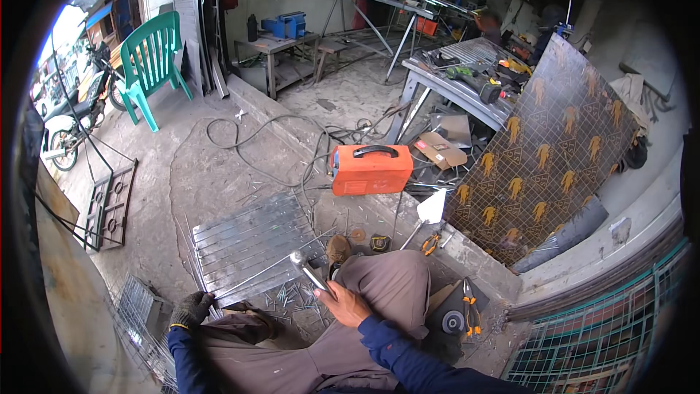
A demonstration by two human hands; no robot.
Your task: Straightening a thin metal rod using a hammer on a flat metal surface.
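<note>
My left hand [191, 311], in a dark knitted glove, is closed on one end of a thin metal rod [259, 272]. The rod slants up and to the right across a slatted metal panel [251, 241] that lies on the ground before me. My bare right hand [345, 305] grips a hammer [313, 276] by its shiny shaft. Its rounded, bright head is raised near the panel's right corner, close to the rod; I cannot tell whether they touch. Several short metal pieces [288, 303] lie scattered between my legs and the panel.
An orange machine with a black handle [372, 170] stands ahead, cables beside it. Closer are a tape measure [379, 243], small pliers [432, 243], larger pliers [472, 308] and a round disc [453, 322]. A patterned sheet [543, 153] leans at right, near green metal grids [605, 328].
</note>
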